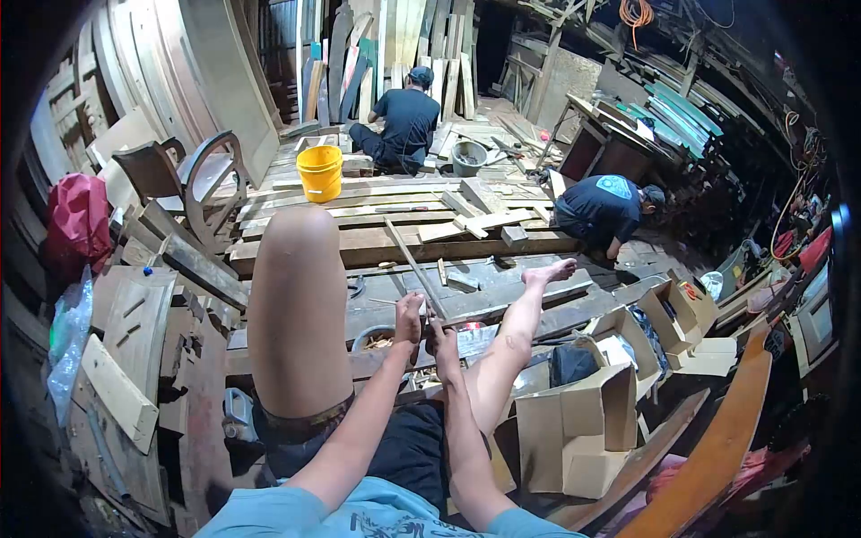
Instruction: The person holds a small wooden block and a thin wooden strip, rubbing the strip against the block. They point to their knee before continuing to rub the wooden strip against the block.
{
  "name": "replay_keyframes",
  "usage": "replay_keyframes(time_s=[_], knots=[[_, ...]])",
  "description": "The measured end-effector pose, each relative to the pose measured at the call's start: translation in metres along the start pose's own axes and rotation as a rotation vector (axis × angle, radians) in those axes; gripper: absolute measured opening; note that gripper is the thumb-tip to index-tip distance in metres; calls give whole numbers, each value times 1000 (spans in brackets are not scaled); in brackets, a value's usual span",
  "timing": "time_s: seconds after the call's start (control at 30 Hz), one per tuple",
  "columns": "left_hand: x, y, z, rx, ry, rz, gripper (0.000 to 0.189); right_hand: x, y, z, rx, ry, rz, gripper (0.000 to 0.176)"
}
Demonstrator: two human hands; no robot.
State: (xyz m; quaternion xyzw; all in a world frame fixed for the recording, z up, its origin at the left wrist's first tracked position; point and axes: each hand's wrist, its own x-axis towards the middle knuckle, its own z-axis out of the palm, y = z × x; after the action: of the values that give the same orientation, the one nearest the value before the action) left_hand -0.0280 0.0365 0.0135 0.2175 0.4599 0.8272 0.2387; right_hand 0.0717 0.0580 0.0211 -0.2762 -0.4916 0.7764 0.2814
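Note:
My left hand (409,321) is closed near the middle of the view, beside my raised knee. A thin wooden stick (384,302) sticks out to its left. Close on the right is my right hand (441,342), its fingers closed around something small and dark that I cannot make out. Just beyond both hands, a long narrow strip (414,264) slants over the planks; whether it touches my right hand is unclear. A round container (362,342) with wood pieces in it stands left of my hands, partly hidden by my knee and forearm.
Two people, one seated (408,121) at the back and one crouching (599,206) at the right, are among boards. A yellow bucket (320,176), a grey bucket (467,161) and a wooden chair (199,179) stand farther off. Open cardboard boxes (574,417) sit at the right.

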Motion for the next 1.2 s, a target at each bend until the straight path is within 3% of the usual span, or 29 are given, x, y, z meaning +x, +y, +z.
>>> replay_keyframes(time_s=[0.07, 0.23, 0.47, 0.57, 0.67, 0.7, 0.8, 0.87, 0.93, 1.0, 1.13, 1.2], knots=[[-2, 7, 3, 29, 11, 42, 27, -2, -2, 1, 17, -14, 2, 29], [-7, 15, 6, -27, 3, -97, 27, 0, 1, 0, 30, -15, -16, 29], [-8, 14, 5, -10, -52, -10, 21, 0, 6, -6, -40, 15, -39, 34], [-6, 15, 5, 56, -38, 1, 30, -1, -1, 10, 10, 178, -43, 37], [-4, 13, 6, 95, -3, 84, 28, 6, 8, -7, -127, 13, -25, 35], [-4, 11, 7, 106, 6, 115, 26, 9, 12, -10, -234, 54, 29, 38], [-4, 11, 5, 107, 18, 104, 26, 5, 6, -6, -48, -4, 18, 34], [1, 5, 1, 134, 19, 109, 26, 0, 1, 8, 89, 138, -11, 34], [-3, 5, 1, 160, 16, 106, 26, 6, 11, -3, 62, 119, -45, 33], [-6, 15, 6, 130, 3, 47, 26, 12, 15, -13, -271, 42, 90, 32], [-2, 7, -3, 112, -28, 50, 21, -2, -2, 7, 146, 64, -15, 33], [-2, 3, -2, 72, -37, 83, 22, -1, 1, -1, -86, 4, -51, 35]])
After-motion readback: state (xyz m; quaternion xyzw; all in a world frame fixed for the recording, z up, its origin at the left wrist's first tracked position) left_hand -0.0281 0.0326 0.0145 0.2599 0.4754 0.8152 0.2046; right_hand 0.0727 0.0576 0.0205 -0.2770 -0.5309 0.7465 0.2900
